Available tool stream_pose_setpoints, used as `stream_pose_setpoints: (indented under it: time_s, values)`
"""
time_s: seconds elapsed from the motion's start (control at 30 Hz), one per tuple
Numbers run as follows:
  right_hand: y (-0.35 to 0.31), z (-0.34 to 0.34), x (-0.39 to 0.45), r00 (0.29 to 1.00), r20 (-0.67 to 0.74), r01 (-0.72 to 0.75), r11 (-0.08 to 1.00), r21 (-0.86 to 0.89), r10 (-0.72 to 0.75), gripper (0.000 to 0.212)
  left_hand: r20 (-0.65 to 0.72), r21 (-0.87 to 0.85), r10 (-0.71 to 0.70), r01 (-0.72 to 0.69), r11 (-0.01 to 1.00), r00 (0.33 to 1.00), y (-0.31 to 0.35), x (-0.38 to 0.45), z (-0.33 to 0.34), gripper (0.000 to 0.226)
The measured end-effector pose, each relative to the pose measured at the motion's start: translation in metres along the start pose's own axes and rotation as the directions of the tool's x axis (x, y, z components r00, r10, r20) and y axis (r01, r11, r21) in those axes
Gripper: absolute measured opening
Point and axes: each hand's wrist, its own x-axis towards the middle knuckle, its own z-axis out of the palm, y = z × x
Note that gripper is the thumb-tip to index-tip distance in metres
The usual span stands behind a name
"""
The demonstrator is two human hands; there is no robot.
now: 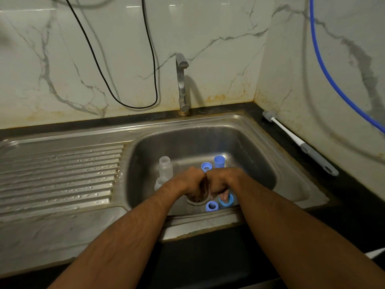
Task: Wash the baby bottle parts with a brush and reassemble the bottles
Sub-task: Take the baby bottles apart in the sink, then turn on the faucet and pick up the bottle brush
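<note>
Gripping clear bottle (199, 198): left hand (192, 182); right hand (221, 182) fingers curled inside blue ring (226, 202).

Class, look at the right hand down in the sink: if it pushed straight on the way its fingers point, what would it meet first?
Probably the blue ring: the right hand points its fingers downward into it, perhaps already touching. Below lies the sink floor.
</note>
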Motion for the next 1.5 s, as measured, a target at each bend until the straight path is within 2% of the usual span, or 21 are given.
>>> stream_pose_setpoints:
  time_s: [0.13, 0.23, 0.37, 0.5, 0.6, 0.77, 1.1, 1.23, 1.33, 1.5]
  values:
    - [0.001, -0.013, -0.003, 0.986, -0.167, 0.020, 0.995, 0.095, -0.004, 0.008, -0.107, -0.007, -0.025, 0.025, 1.000, 0.994, -0.006, 0.000, -0.008, 0.024]
    - [0.000, -0.022, -0.007, 0.939, -0.343, 0.054, 0.992, 0.110, -0.013, 0.007, -0.201, -0.040, -0.071, 0.064, 0.997, 0.977, -0.015, -0.002, -0.015, 0.023]
    - [-0.002, -0.037, -0.012, 0.839, -0.544, 0.066, 0.990, 0.122, 0.011, 0.024, -0.356, -0.123, -0.214, 0.182, 0.976, 0.909, -0.025, -0.007, -0.024, 0.018]
    - [-0.008, -0.055, -0.017, 0.716, -0.698, 0.118, 0.978, 0.171, 0.036, 0.019, -0.488, -0.194, -0.309, 0.244, 0.950, 0.816, -0.031, -0.012, -0.035, 0.015]
    - [-0.015, -0.067, -0.018, 0.636, -0.770, 0.155, 0.971, 0.181, 0.042, 0.023, -0.564, -0.219, -0.324, 0.241, 0.946, 0.760, -0.033, -0.013, -0.043, 0.015]
    - [-0.024, -0.082, -0.009, 0.579, -0.813, 0.218, 0.949, 0.228, 0.062, 0.026, -0.616, -0.215, -0.315, 0.231, 0.949, 0.722, -0.036, -0.006, -0.059, 0.008]
    - [-0.018, -0.090, 0.027, 0.581, -0.805, 0.226, 0.925, 0.305, 0.123, 0.028, -0.728, -0.298, -0.323, 0.146, 0.943, 0.605, -0.059, 0.050, -0.098, 0.014]
    - [-0.015, -0.093, 0.031, 0.569, -0.812, 0.223, 0.924, 0.309, 0.135, 0.035, -0.781, -0.347, -0.342, 0.091, 0.933, 0.524, -0.061, 0.069, -0.117, 0.015]
    - [-0.012, -0.094, 0.036, 0.585, -0.799, 0.223, 0.919, 0.326, 0.142, 0.036, -0.796, -0.409, -0.372, 0.029, 0.912, 0.478, -0.060, 0.081, -0.133, 0.018]
    - [-0.012, -0.096, 0.039, 0.609, -0.779, 0.219, 0.911, 0.349, 0.151, 0.034, -0.811, -0.421, -0.363, -0.028, 0.906, 0.460, -0.064, 0.099, -0.149, 0.023]
